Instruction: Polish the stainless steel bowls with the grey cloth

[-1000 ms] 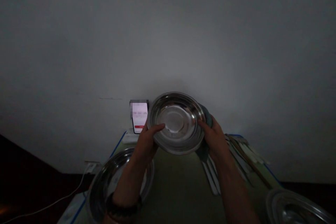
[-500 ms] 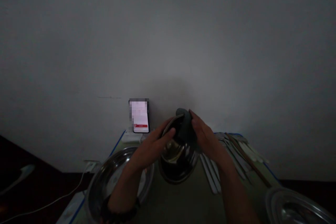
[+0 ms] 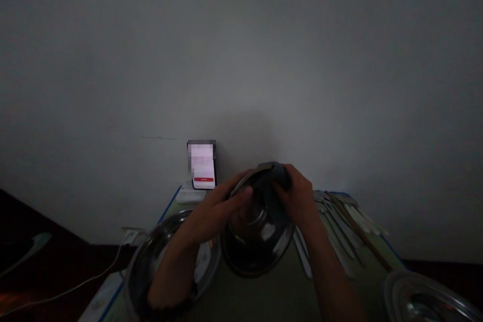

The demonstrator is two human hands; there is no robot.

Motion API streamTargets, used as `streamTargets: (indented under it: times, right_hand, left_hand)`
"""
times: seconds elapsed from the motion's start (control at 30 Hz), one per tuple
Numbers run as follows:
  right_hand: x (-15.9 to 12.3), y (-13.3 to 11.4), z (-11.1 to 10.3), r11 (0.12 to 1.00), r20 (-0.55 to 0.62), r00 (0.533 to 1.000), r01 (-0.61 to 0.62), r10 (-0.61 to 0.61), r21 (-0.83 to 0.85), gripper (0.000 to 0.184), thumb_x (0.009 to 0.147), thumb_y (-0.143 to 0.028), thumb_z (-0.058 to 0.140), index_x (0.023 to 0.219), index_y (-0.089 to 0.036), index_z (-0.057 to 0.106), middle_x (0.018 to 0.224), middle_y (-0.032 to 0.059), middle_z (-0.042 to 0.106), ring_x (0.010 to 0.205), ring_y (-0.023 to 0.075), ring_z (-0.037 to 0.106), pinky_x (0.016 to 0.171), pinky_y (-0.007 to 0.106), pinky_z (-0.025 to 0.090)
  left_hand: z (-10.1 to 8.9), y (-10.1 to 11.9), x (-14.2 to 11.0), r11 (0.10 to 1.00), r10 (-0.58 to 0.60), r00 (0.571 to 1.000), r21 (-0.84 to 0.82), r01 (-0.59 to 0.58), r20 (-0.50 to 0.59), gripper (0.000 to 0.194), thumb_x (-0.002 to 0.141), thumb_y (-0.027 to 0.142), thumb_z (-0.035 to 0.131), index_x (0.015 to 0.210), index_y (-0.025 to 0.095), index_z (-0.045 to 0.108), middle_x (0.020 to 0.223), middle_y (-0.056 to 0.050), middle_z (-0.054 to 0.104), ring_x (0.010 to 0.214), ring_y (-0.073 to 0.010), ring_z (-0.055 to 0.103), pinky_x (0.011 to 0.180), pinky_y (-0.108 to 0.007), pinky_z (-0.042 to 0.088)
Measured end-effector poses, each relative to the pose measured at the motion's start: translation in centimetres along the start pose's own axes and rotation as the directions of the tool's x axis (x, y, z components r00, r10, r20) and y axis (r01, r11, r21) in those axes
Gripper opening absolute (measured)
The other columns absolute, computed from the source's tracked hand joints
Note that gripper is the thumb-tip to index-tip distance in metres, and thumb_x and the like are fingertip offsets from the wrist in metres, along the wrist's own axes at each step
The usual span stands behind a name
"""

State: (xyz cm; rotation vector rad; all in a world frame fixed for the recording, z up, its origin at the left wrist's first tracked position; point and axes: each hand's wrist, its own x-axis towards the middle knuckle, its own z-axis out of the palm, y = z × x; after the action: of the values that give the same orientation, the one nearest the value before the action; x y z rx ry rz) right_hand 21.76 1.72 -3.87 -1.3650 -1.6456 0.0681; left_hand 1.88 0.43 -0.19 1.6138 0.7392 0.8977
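A shiny metal bowl [image 3: 260, 249] is held up and tilted over the table, its inside facing me. My left hand [image 3: 224, 206] grips its left rim, thumb inside and fingers behind. At the upper right rim, my right hand [image 3: 296, 191] is closed on a dark grey cloth [image 3: 277, 201]. The cloth folds over the rim and lies against the bowl's inside. Part of the bowl's right side is hidden by the cloth and right hand.
On the left stands a large metal basin [image 3: 138, 261], and another metal basin [image 3: 394, 294] is at the lower right. Several utensils [image 3: 349, 234] lie along the table's right side. A lit phone [image 3: 203, 166] leans on the wall [image 3: 241, 50] behind a white box [image 3: 190, 194].
The bowl has tipped further toward me, showing more of its inside. My right hand has curled around the cloth and shifted it at the rim. My left hand keeps its grip.
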Motion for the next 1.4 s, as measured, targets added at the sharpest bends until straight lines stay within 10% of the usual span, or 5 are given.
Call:
streamTargets:
  times: [0.2,0.37,0.77,1.1,1.4]
  right_hand:
    - [-0.2,0.5,1.7,0.987,-0.164,0.974,-0.152,0.158,0.046,0.025,0.084,-0.038,0.047,0.094,-0.017,0.056,0.094,0.0114,0.062,0.089,0.0244,0.059,0.079,0.038,0.046]
    - [-1.1,0.9,2.7,0.957,0.033,0.96,-0.279,0.278,0.075,0.032,0.083,-0.039,0.049,0.106,-0.016,0.048,0.099,0.0133,0.061,0.095,0.0271,0.06,0.081,0.041,0.047]
    - [-0.1,0.6,0.5,0.985,-0.228,0.963,-0.163,0.145,-0.063,0.029,0.075,-0.043,0.063,0.088,-0.02,0.055,0.09,0.0058,0.05,0.085,0.0238,0.052,0.075,0.039,0.045]
    - [-0.2,1.5,2.0,0.912,-0.162,0.923,-0.296,0.35,0.283,0.034,0.075,-0.043,0.058,0.097,-0.017,0.053,0.093,0.0094,0.062,0.089,0.0251,0.058,0.078,0.039,0.045]
    - [0.3,2.3,-1.3,0.98,-0.062,0.981,-0.18,0.186,0.087,0.025,0.076,-0.04,0.057,0.09,-0.019,0.053,0.086,0.0058,0.06,0.08,0.0227,0.055,0.073,0.037,0.044]
  left_hand:
    - [0.1,-0.2,0.1,0.996,0.05,0.981,-0.058,-0.062,-0.186,0.047,0.086,0.039,0.057,0.131,0.026,0.052,0.126,-0.004,0.063,0.12,-0.027,0.053,0.105,-0.04,0.037]
    - [0.8,0.5,0.2,0.991,0.114,0.918,-0.019,-0.131,-0.38,0.055,0.085,0.043,0.056,0.136,0.025,0.046,0.136,-0.005,0.055,0.127,-0.0291,0.046,0.107,-0.042,0.034]
    - [1.0,0.0,0.2,0.991,0.13,0.991,0.027,-0.129,-0.029,0.042,0.089,0.035,0.053,0.131,0.031,0.051,0.133,0.0,0.058,0.125,-0.0234,0.048,0.107,-0.037,0.035]
    - [3.8,0.3,0.4,0.953,0.301,0.847,0.105,-0.284,-0.438,0.05,0.091,0.035,0.049,0.139,0.03,0.038,0.145,0.0,0.043,0.136,-0.0217,0.033,0.113,-0.035,0.025]
    - [0.2,-0.3,-0.1,0.999,0.029,0.998,-0.033,-0.031,-0.06,0.055,0.086,0.042,0.053,0.139,0.031,0.039,0.136,-0.005,0.052,0.127,-0.029,0.045,0.105,-0.043,0.036]
